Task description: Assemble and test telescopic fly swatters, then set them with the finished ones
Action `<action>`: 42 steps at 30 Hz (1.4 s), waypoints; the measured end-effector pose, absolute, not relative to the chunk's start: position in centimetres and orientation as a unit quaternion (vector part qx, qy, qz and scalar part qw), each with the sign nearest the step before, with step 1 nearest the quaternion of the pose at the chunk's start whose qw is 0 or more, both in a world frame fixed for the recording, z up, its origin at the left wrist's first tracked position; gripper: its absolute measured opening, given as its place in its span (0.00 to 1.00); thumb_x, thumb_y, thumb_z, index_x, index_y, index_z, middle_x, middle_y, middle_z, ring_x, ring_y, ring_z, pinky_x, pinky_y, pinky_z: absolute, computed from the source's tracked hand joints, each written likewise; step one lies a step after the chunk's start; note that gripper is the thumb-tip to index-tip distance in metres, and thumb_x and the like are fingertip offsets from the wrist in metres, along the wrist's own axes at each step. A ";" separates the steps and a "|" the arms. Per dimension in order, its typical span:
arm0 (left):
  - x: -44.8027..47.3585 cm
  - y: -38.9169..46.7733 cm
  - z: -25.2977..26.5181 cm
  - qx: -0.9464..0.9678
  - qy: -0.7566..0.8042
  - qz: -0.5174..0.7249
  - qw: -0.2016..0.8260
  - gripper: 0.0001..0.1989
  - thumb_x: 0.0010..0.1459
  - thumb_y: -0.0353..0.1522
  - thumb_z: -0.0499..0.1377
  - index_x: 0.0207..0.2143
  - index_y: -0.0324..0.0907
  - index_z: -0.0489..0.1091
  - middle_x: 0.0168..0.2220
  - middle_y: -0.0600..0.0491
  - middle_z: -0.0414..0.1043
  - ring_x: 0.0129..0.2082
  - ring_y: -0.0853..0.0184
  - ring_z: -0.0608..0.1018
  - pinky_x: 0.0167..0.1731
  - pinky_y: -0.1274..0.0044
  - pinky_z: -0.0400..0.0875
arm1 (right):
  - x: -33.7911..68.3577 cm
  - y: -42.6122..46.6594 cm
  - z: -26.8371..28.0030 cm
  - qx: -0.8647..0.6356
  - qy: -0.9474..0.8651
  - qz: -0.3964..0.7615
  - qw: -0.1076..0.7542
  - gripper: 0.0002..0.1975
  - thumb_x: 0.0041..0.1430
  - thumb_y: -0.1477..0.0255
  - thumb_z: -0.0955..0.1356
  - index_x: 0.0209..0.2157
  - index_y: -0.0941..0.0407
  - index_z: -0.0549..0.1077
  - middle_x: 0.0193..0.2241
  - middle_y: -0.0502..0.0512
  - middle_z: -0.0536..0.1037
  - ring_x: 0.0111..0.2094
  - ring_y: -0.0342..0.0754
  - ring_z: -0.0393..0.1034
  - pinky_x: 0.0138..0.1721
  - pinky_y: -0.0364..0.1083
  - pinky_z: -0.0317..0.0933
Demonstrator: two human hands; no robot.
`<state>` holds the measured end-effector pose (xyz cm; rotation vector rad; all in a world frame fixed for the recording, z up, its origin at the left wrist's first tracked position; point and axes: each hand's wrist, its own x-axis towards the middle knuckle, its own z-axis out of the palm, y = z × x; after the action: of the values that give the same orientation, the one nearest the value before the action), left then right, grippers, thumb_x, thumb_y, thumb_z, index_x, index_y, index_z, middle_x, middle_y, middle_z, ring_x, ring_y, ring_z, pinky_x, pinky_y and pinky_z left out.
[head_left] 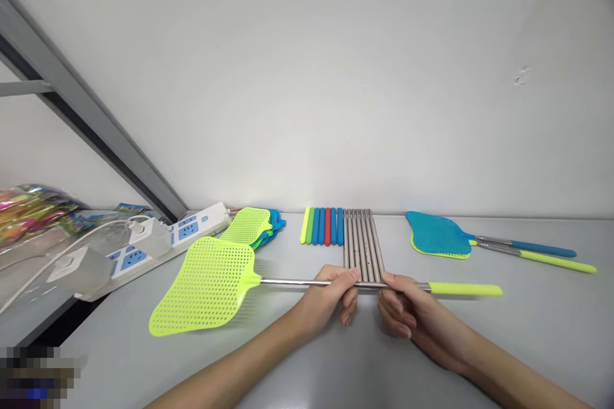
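Both my hands hold one fly swatter (pixel 206 284) level across the front of the table. It has a yellow-green perforated head at the left, a thin metal rod, and a yellow-green grip at the right end. My left hand (pixel 336 294) pinches the rod between thumb and fingers. A little to its right, my right hand (pixel 407 307) pinches the thicker part of the metal shaft near the grip. Just behind my hands lies a row of several metal rods (pixel 363 243). To the left of them are coloured grips (pixel 321 227) in yellow, green, blue and red.
A stack of swatter heads (pixel 247 225) lies at back left. At right, two assembled swatters (pixel 441 234), blue and yellow-green, overlap. A power strip (pixel 192 230) with plugged-in chargers and cables runs along the left, beside bagged colourful items (pixel 36 211). The wall (pixel 364 77) bounds the back.
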<state>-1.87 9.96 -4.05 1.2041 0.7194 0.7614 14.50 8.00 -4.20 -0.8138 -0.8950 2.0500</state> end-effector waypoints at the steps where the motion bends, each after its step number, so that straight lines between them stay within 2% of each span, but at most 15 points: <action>1: -1.7 9.8 -4.1 0.541 0.325 0.339 0.698 0.22 0.55 0.39 0.48 0.11 0.40 0.54 0.08 0.58 0.55 0.11 0.75 0.61 0.17 0.80 0.57 | 14.4 7.8 -4.2 -0.316 -0.363 0.794 0.371 0.23 0.58 0.63 0.57 0.13 0.58 0.56 0.10 0.43 0.50 0.14 0.37 0.48 0.19 0.40 0.41; 9: -0.4 8.5 -4.6 0.531 0.335 0.323 0.708 0.23 0.53 0.44 0.48 0.12 0.40 0.54 0.08 0.60 0.55 0.09 0.77 0.58 0.13 0.82 0.53 | 13.4 6.7 -3.9 -0.309 -0.414 0.780 0.352 0.23 0.56 0.57 0.57 0.17 0.59 0.63 0.10 0.45 0.57 0.15 0.39 0.52 0.19 0.39 0.47; 14: -0.3 8.4 -4.7 0.523 0.344 0.316 0.713 0.25 0.53 0.46 0.47 0.10 0.40 0.54 0.07 0.59 0.54 0.08 0.77 0.58 0.12 0.82 0.52 | 13.1 6.6 -3.3 -0.297 -0.446 0.761 0.365 0.24 0.56 0.57 0.57 0.16 0.58 0.65 0.12 0.47 0.60 0.22 0.43 0.62 0.29 0.42 0.56; 17: -0.3 8.4 -4.8 0.523 0.352 0.306 0.713 0.26 0.54 0.45 0.46 0.09 0.39 0.57 0.06 0.59 0.53 0.07 0.77 0.58 0.11 0.82 0.53 | 13.0 6.5 -3.2 -0.286 -0.445 0.765 0.368 0.24 0.56 0.57 0.56 0.16 0.58 0.64 0.12 0.48 0.60 0.24 0.44 0.64 0.28 0.42 0.56; 23: -0.3 8.0 -4.4 0.528 0.365 0.304 0.704 0.24 0.56 0.39 0.44 0.14 0.36 0.66 0.06 0.59 0.54 0.09 0.75 0.60 0.14 0.81 0.57 | 13.0 6.7 -3.3 -0.275 -0.440 0.775 0.360 0.27 0.58 0.58 0.54 0.12 0.58 0.61 0.14 0.52 0.66 0.22 0.44 0.63 0.27 0.42 0.56; 30: -0.2 8.1 -3.7 0.536 0.345 0.309 0.706 0.24 0.53 0.36 0.43 0.10 0.37 0.64 0.07 0.56 0.56 0.11 0.73 0.62 0.17 0.80 0.59 | 13.2 6.7 -3.9 -0.290 -0.445 0.767 0.360 0.26 0.56 0.56 0.55 0.13 0.58 0.61 0.12 0.50 0.65 0.16 0.40 0.59 0.24 0.40 0.54; 33: -0.2 8.1 -3.7 0.539 0.343 0.312 0.703 0.23 0.52 0.35 0.42 0.10 0.37 0.65 0.07 0.56 0.57 0.11 0.73 0.62 0.17 0.80 0.58 | 13.2 6.6 -4.1 -0.294 -0.447 0.764 0.360 0.26 0.56 0.56 0.56 0.13 0.58 0.61 0.13 0.51 0.66 0.18 0.41 0.61 0.23 0.40 0.53; 37: -0.2 8.2 -4.0 0.546 0.347 0.308 0.697 0.22 0.51 0.35 0.42 0.12 0.36 0.66 0.08 0.56 0.57 0.12 0.72 0.63 0.18 0.80 0.59 | 13.1 6.8 -4.2 -0.298 -0.440 0.766 0.362 0.26 0.55 0.56 0.57 0.12 0.58 0.60 0.10 0.48 0.61 0.18 0.42 0.61 0.23 0.40 0.53; 42: -0.3 8.1 -4.3 0.549 0.348 0.311 0.693 0.21 0.51 0.33 0.42 0.15 0.36 0.68 0.08 0.56 0.57 0.13 0.72 0.64 0.20 0.80 0.60 | 13.0 6.8 -4.1 -0.295 -0.441 0.767 0.360 0.26 0.55 0.56 0.57 0.12 0.58 0.60 0.12 0.51 0.67 0.18 0.42 0.62 0.23 0.41 0.53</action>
<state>-0.31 8.15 -4.31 1.2263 0.7770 0.6949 13.03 6.85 -4.10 -0.7598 -1.1374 1.9778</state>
